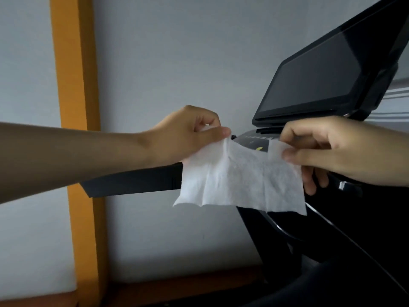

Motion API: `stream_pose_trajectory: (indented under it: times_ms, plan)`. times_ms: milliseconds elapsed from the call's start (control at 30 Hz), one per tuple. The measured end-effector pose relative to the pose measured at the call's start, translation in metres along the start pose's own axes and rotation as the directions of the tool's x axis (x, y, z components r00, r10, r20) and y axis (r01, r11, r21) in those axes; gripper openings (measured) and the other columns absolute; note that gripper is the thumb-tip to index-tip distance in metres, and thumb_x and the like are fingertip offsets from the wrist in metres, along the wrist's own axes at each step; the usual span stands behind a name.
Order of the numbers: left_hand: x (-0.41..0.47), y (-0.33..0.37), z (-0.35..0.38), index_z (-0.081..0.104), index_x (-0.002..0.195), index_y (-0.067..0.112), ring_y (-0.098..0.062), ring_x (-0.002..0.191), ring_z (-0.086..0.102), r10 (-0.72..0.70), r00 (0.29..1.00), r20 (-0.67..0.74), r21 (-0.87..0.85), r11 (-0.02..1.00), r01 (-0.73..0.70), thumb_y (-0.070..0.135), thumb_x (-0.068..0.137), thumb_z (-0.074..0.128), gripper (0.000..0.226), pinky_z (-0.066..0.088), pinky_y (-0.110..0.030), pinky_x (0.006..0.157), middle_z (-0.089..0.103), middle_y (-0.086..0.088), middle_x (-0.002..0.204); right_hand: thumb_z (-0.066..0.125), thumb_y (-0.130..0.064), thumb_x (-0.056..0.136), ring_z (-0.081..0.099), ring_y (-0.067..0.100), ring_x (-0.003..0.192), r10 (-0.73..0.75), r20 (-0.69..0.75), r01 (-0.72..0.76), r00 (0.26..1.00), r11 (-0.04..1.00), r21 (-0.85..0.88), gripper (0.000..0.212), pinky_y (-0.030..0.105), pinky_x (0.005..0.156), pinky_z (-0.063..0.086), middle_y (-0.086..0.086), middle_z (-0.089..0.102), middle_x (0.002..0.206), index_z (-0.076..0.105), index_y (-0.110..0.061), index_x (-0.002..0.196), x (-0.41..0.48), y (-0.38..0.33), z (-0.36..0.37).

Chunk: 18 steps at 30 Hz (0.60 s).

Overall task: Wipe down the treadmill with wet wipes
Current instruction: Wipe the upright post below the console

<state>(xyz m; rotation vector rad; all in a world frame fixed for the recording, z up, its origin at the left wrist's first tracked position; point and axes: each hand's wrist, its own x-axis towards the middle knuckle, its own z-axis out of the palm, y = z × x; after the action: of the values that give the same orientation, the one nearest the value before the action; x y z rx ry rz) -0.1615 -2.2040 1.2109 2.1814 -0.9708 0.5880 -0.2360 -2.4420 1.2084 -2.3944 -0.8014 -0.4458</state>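
- Head view showed a thin white wet wipe (239,180) spread in the air between both hands, in front of the black treadmill console (314,218).
- Left hand (188,134) pinched the wipe's upper left corner between thumb and curled fingers.
- Right hand (327,149) pinched the upper right corner, thumb clamped against its forefinger.
- Behind them, a dark, tilted touchscreen display (321,78) stood above the console.
- An orange vertical stripe (75,107) ran down the grey wall (166,52).
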Motion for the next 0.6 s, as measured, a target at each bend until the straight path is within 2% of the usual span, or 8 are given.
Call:
stream_pose_trajectory:
  times_ms: [133,233,300,367,433,500,533,600]
  plan:
    - [0.002,-0.008,0.002,0.061,0.073,0.005,-0.003,0.04,0.039,0.034,0.999,-0.02,-0.059,0.998,-0.035,0.032,0.095,0.059,0.036,0.031,-0.011,0.041,0.045,0.013,0.046,0.071,-0.044,0.082,0.054,0.021,0.043,0.0,-0.088,0.006,0.996,0.998,0.07,0.022,0.022,0.04,0.043,0.01,0.061,0.054,0.063,-0.025,0.076,0.007,0.005,0.01]
    - [0.001,-0.014,0.009,0.061,0.079,-0.001,-0.006,0.044,0.038,0.072,0.997,-0.001,-0.097,0.993,-0.071,0.036,0.095,0.059,0.04,0.033,-0.014,0.042,0.047,-0.003,0.057,0.056,-0.03,0.08,0.053,0.013,0.047,0.069,-0.223,-0.044,0.972,0.992,0.116,0.017,0.017,0.04,0.041,0.004,0.057,0.055,0.062,-0.016,0.072,-0.002,0.007,0.016]
    - [-0.003,-0.016,0.015,0.062,0.082,-0.002,-0.004,0.044,0.039,0.09,0.995,0.051,-0.132,0.988,-0.083,0.037,0.095,0.058,0.041,0.035,-0.013,0.043,0.049,-0.002,0.058,0.057,-0.025,0.081,0.055,0.005,0.052,0.13,-0.332,-0.085,0.934,0.986,0.146,0.015,0.011,0.046,0.043,-0.004,0.057,0.057,0.06,-0.017,0.07,-0.016,0.003,0.017]
    - [-0.007,-0.015,0.022,0.061,0.082,-0.002,-0.002,0.04,0.037,0.11,0.988,0.113,-0.169,0.982,-0.09,0.037,0.095,0.058,0.041,0.032,-0.012,0.041,0.046,0.007,0.052,0.057,-0.028,0.088,0.057,-0.002,0.058,0.134,-0.495,-0.126,0.858,0.991,0.051,0.02,0.007,0.053,0.044,-0.012,0.059,0.061,0.062,-0.026,0.069,-0.033,-0.001,0.021]
    - [-0.01,-0.013,0.032,0.06,0.073,0.007,-0.003,0.035,0.034,0.155,0.974,0.163,-0.195,0.973,-0.122,0.036,0.094,0.06,0.036,0.027,-0.012,0.038,0.039,0.012,0.043,0.057,-0.036,0.092,0.057,-0.003,0.062,0.171,-0.602,-0.237,0.78,0.971,-0.031,0.022,0.01,0.06,0.045,-0.014,0.06,0.066,0.06,-0.034,0.071,-0.048,-0.011,0.034]
    - [-0.013,-0.013,0.041,0.058,0.068,0.015,-0.003,0.034,0.032,0.199,0.959,0.2,-0.244,0.958,-0.148,0.036,0.093,0.062,0.033,0.027,-0.013,0.037,0.037,0.012,0.042,0.058,-0.034,0.089,0.053,0.005,0.062,0.26,-0.675,-0.272,0.69,0.958,0.091,0.027,0.022,0.062,0.043,-0.006,0.056,0.062,0.058,-0.023,0.065,-0.059,-0.023,0.06]
    - [-0.015,-0.013,0.043,0.058,0.069,0.014,-0.003,0.035,0.033,0.22,0.951,0.219,-0.267,0.951,-0.159,0.036,0.093,0.062,0.033,0.027,-0.013,0.037,0.037,0.012,0.042,0.059,-0.033,0.085,0.05,0.014,0.065,0.3,-0.702,-0.266,0.646,0.95,0.161,0.027,0.029,0.063,0.039,0.005,0.052,0.065,0.055,-0.015,0.065,-0.061,-0.032,0.074]
    - [-0.022,-0.014,0.047,0.06,0.072,0.01,-0.002,0.035,0.036,0.267,0.929,0.257,-0.29,0.938,-0.19,0.035,0.093,0.062,0.032,0.028,-0.011,0.038,0.038,0.013,0.042,0.059,-0.033,0.078,0.044,0.019,0.069,0.349,-0.728,-0.284,0.591,0.934,0.217,0.029,0.032,0.062,0.032,0.011,0.046,0.07,0.05,-0.008,0.067,-0.064,-0.052,0.099]
